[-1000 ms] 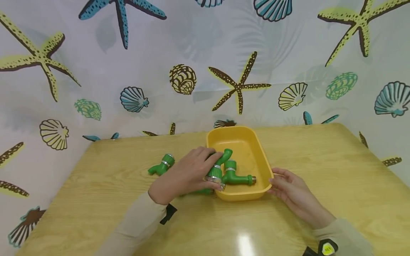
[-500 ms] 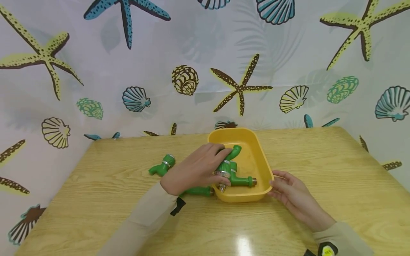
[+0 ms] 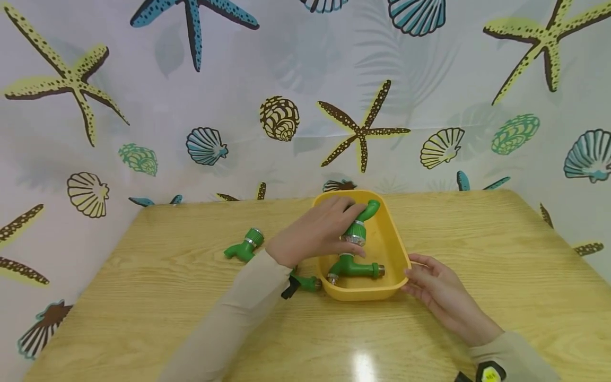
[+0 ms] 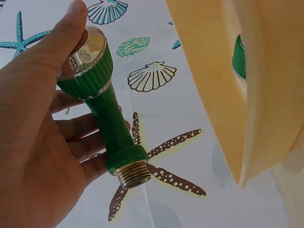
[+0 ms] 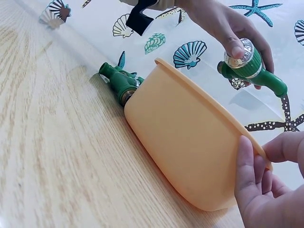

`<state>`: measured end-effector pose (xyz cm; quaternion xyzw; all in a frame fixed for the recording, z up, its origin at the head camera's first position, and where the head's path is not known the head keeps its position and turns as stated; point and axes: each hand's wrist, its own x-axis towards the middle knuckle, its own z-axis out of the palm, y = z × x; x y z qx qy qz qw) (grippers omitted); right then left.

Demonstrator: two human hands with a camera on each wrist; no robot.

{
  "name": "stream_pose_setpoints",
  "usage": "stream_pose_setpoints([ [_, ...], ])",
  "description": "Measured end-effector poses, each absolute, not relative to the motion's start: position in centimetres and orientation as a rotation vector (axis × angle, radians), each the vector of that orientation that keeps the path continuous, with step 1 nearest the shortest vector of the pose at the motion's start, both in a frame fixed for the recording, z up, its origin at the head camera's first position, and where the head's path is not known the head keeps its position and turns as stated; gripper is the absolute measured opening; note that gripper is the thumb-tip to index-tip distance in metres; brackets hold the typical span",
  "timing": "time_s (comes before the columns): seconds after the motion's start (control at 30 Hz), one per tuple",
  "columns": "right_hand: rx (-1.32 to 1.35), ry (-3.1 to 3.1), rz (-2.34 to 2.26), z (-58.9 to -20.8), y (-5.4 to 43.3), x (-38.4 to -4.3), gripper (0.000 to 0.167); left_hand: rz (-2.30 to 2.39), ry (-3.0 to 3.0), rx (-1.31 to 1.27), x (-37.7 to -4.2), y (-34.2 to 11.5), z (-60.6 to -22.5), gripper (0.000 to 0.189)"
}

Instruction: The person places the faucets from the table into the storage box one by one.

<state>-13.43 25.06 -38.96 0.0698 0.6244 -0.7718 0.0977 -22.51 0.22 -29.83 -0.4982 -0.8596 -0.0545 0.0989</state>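
My left hand grips a green plastic tap over the yellow tray. In the left wrist view the tap's silver-topped ribbed knob lies under the thumb, and its threaded brass end points away from the palm. A second green tap lies inside the tray at its near end. With thumb and fingers, my right hand pinches the tray's near right rim. The right wrist view shows the held tap above the rim, clear of the tray.
Left of the tray on the wooden table lies a green tap. Another tap, partly hidden by the left wrist, lies right beside the tray's near left corner. A cloth printed with shells and starfish rises behind the table.
My left hand has carried its tap to the right and away from me, from the tray's left rim to above its middle. The right hand stays on the rim.
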Motion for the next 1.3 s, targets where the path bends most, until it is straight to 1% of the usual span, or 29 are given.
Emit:
stream_pose_setpoints([
  [0.2, 0.176, 1.871, -2.279, -39.1, 25.4, -13.4, 0.047, -0.158, -2.607, -1.480, -23.4, 1.9, -29.6, 0.079],
  [0.33, 0.171, 1.861, -2.280, -39.2, 25.6, -13.3, 0.047, -0.088, -2.621, -1.463, -24.1, 2.9, -29.5, 0.079],
  [0.6, 0.160, 1.868, -2.279, -39.4, 25.6, -13.2, 0.050, -0.007, -2.633, -1.457, -24.4, 4.2, -29.1, 0.081],
  [0.73, 0.162, 1.865, -2.274, -39.4, 25.5, -13.2, 0.050, 0.021, -2.646, -1.451, -24.4, 4.4, -29.1, 0.083],
  [1.0, 0.161, 1.860, -2.277, -39.4, 25.3, -13.3, 0.050, 0.016, -2.673, -1.467, -24.9, 4.2, -29.8, 0.076],
  [1.3, 0.149, 1.860, -2.279, -39.2, 25.2, -13.6, 0.050, 0.017, -2.748, -1.485, -25.6, 4.1, -29.9, 0.074],
])
